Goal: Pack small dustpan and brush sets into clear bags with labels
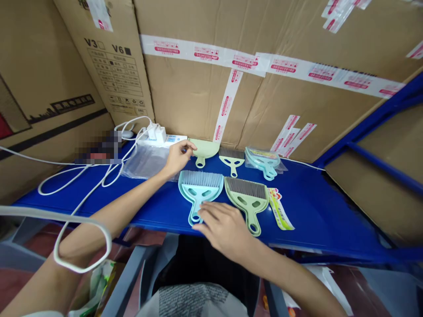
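My left hand (179,156) is at the back of the table, its curled fingers and thumb closed at the left edge of a pale green dustpan (208,148). My right hand (226,225) hovers or rests over the handle of a light blue dustpan (194,210), fingers loosely stretched and thumb apart. A light blue brush (202,178) is nested in that pan. Just right of it lies a green dustpan (253,215) with a grey-bristled brush (246,187) in it. Behind these sits a loose pale green brush (233,162).
A bagged blue brush set (264,163) lies at the back right, and a printed label card (280,210) at the front right. Clear plastic bags (145,162) lie left of my left hand. White cables (82,193) loop from a power strip (176,139). Cardboard (185,88) walls the back.
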The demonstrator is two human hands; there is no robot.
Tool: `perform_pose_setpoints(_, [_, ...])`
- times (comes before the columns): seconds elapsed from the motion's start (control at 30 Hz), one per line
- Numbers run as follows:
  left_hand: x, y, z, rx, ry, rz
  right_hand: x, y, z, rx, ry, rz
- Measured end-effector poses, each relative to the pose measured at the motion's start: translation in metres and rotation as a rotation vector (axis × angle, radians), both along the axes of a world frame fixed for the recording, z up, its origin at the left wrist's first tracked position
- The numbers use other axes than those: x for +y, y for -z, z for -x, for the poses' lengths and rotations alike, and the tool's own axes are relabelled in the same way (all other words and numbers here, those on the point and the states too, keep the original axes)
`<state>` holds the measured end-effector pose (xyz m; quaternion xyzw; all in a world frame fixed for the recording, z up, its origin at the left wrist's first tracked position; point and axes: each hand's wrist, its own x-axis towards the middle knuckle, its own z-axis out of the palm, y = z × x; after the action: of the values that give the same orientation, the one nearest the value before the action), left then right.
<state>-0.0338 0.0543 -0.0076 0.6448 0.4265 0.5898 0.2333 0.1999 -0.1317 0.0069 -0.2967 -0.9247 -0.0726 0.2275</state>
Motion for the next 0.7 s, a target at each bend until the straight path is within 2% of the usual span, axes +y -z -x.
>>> perform_pose_setpoints(0.07, [-0.001,0.001,0.000,0.211,-0.001,-0.099,0.027,-0.022,-0.015,-0.055,0.157,0.093])
perform_pose_setpoints(0.13, [-0.003,0.002,-0.001,0.405,0.059,-0.166,0.065,-0.043,-0.030,-0.147,0.411,0.170])
perform_pose_setpoints(0.17, [-0.003,0.003,-0.001,0.474,0.100,-0.176,0.087,-0.050,-0.036,-0.203,0.498,0.223])
perform_pose_setpoints(0.23, [-0.003,0.004,-0.001,0.553,0.165,-0.173,0.127,-0.055,-0.046,-0.311,0.580,0.338])
perform_pose_setpoints(0.3, [-0.003,0.006,-0.001,0.603,0.208,-0.167,0.158,-0.048,-0.052,-0.335,0.593,0.387])
perform_pose_setpoints(0.4, [0.000,0.009,0.000,0.663,0.243,-0.169,0.186,-0.027,-0.055,-0.326,0.595,0.419])
perform_pose_setpoints(0.53, [0.005,0.013,0.002,0.683,0.266,-0.159,0.202,-0.007,-0.054,-0.270,0.630,0.416])
perform_pose_setpoints(0.7, [0.009,0.019,0.002,0.694,0.277,-0.165,0.214,-0.005,-0.052,-0.207,0.646,0.415])
